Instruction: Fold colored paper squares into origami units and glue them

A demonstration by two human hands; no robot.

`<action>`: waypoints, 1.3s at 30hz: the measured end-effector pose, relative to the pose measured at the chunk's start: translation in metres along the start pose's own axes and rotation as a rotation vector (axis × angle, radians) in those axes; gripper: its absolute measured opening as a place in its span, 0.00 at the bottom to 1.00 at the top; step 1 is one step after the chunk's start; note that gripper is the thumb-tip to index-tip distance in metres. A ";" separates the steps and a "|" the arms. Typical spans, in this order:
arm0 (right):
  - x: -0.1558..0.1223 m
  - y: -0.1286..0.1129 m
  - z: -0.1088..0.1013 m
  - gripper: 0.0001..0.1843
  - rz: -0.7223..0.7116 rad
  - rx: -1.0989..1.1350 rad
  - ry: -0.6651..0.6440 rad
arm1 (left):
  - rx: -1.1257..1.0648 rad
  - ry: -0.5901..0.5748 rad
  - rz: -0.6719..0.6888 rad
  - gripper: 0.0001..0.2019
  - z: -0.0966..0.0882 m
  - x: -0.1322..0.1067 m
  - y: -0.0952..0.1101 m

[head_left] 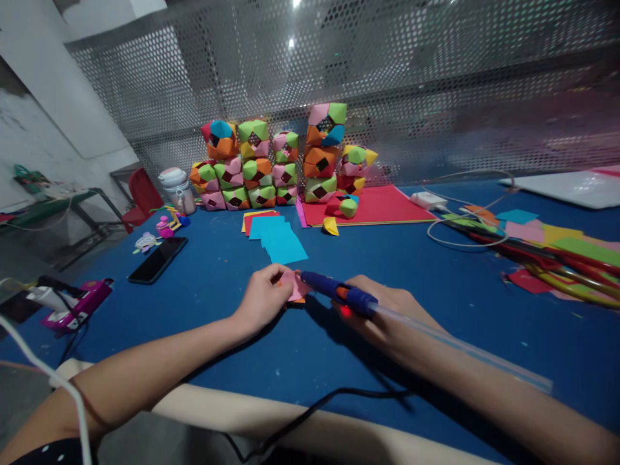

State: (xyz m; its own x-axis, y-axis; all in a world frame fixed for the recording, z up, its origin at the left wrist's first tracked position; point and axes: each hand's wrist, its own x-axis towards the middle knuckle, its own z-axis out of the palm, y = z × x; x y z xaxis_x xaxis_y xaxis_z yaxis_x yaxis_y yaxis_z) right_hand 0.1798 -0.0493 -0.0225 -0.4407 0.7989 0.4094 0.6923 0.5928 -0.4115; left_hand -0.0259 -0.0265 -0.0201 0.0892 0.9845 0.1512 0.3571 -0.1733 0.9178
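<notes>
My left hand [265,294] pinches a small folded pink paper piece [293,283], with an orange edge showing under it, just above the blue table. Wrapped round a blue hot glue gun [334,290] is my right hand [382,310]. A long clear glue stick [460,345] sticks out of the gun's back end, and a red light glows on its side. The gun's nozzle is at the right edge of the pink paper; whether it touches cannot be made out. Beyond my hands lie blue paper squares [281,244].
Stacked folded-paper balls [259,171] stand along the perforated metal panel. Red sheets [372,208], a phone [159,259], a jar [177,192] and a purple power strip [80,307] lie around. Loose coloured papers and a white cable [465,244] spread at right. The gun's black cord [334,392] crosses the front edge.
</notes>
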 end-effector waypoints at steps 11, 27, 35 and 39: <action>-0.001 -0.004 -0.005 0.10 0.002 -0.091 -0.049 | 0.042 0.011 0.055 0.06 0.000 -0.001 -0.002; 0.002 -0.001 -0.009 0.10 0.149 0.068 0.083 | -0.120 0.014 -0.076 0.04 0.002 -0.002 0.000; 0.016 0.022 -0.004 0.21 0.313 -0.100 0.000 | -0.329 0.012 -0.147 0.04 0.004 -0.008 0.013; 0.009 0.032 -0.021 0.24 0.326 -0.193 -0.042 | -0.366 -0.021 -0.156 0.04 0.004 -0.010 0.015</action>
State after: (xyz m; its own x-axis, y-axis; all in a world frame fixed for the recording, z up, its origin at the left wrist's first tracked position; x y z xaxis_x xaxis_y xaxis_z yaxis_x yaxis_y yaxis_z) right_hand 0.2096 -0.0255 -0.0149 -0.1997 0.9484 0.2464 0.8933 0.2795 -0.3520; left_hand -0.0182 -0.0394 -0.0095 0.0807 0.9967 -0.0048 0.0129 0.0038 0.9999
